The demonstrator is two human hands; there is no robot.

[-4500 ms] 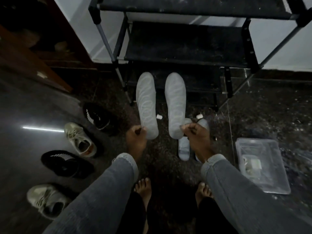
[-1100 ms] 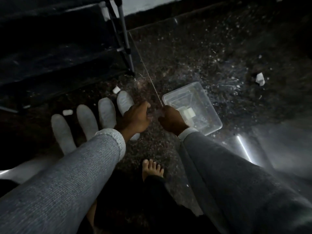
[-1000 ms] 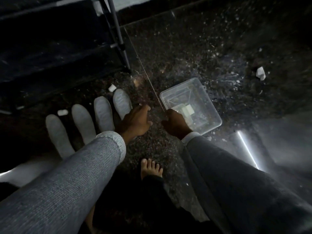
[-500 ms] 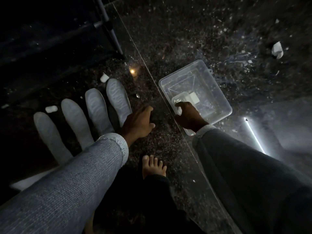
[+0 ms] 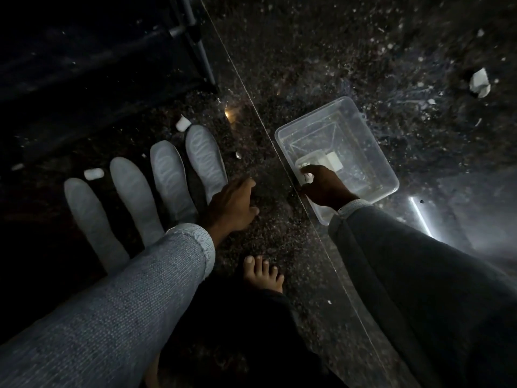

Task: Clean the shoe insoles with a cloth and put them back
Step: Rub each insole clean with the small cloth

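Four insoles [image 5: 167, 175] out, lined up on the floor [image 5: 279, 233] by the shoe rack [image 5: 195, 49]. No wiping visible yet; all cleaning and refitting left. My right hand [image 5: 324, 189] is down in the clear tub [image 5: 375, 152], fingers pinching the white cloth [image 5: 310, 166]. Left hand [image 5: 232, 203] relaxed, fingers loose, holding nothing, just beside the nearest insole.

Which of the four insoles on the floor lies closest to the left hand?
The rightmost insole, nearest the tub; the left hand sits at its heel.
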